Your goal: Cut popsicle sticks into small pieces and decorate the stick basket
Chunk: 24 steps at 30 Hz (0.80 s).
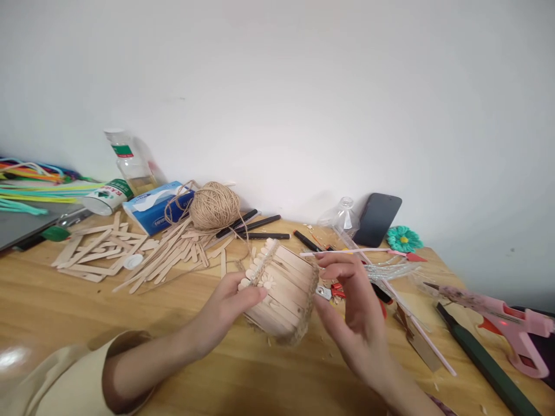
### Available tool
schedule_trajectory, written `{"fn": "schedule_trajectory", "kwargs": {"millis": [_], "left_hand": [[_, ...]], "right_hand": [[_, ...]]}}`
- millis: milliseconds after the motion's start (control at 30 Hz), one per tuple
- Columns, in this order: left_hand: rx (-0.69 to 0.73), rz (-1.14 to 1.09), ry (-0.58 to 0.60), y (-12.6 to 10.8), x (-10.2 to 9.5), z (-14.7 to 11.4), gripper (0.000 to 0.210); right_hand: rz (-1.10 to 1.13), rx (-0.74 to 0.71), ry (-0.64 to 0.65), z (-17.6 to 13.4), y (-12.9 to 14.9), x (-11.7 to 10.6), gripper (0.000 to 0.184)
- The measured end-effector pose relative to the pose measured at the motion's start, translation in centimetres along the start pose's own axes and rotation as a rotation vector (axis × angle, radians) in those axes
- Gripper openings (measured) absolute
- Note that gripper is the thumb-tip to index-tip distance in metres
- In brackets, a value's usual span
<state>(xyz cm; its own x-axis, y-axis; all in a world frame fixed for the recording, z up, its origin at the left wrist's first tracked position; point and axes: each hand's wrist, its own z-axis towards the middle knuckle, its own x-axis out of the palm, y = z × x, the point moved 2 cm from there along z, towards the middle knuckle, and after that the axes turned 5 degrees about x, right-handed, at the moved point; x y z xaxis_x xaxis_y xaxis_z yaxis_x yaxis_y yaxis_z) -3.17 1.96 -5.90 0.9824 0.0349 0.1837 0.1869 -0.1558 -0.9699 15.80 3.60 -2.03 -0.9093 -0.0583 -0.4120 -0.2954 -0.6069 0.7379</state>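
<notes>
A small container made of wooden craft sticks (288,286) is tilted above the table, with twine trim along two edges and a pale flower shape on its side. My left hand (234,300) grips it at the left, thumb lying on the front near the flower. Close to its right edge is my right hand (351,306), fingers apart and curved, with no object between them; whether a fingertip touches the twine I cannot tell. Behind the right hand, partly hidden, lie red-handled pliers or cutters (324,292).
A twine ball (214,205) sits against a blue tissue pack (158,208), near loose craft sticks (173,260) and black markers (264,236). At right are a phone (377,219), a teal flower (403,238), a pink glue gun (507,326) and a dark green tool (481,352).
</notes>
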Motion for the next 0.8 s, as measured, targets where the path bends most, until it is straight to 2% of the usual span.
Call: {"fn": "schedule_trajectory", "kwargs": {"millis": [100,200,300,433,500,800], "left_hand": [[0.003,0.01,0.031,0.1,-0.1,-0.1,0.02],[-0.019,0.03,-0.025,0.0,-0.3,0.0,0.024],[-0.052,0.029,-0.017,-0.5,-0.3,0.0,0.029],[-0.063,0.056,0.163,-1.4,0.3,0.2,0.03],[-0.049,0.072,0.216,-1.4,0.5,0.3,0.029],[0.033,0.118,0.307,-0.7,0.8,0.8,0.024]], "right_hand": [[-0.076,-0.069,0.17,-0.1,0.2,0.6,0.029],[-0.136,-0.139,0.251,-0.4,0.3,1.1,0.034],[-0.158,-0.177,0.256,-0.6,0.2,1.4,0.034],[-0.159,-0.19,0.231,-0.7,0.0,1.6,0.035],[-0.158,-0.196,0.217,-0.6,-0.1,1.7,0.035],[-0.169,-0.23,0.186,-0.7,-0.6,2.0,0.035]]}}
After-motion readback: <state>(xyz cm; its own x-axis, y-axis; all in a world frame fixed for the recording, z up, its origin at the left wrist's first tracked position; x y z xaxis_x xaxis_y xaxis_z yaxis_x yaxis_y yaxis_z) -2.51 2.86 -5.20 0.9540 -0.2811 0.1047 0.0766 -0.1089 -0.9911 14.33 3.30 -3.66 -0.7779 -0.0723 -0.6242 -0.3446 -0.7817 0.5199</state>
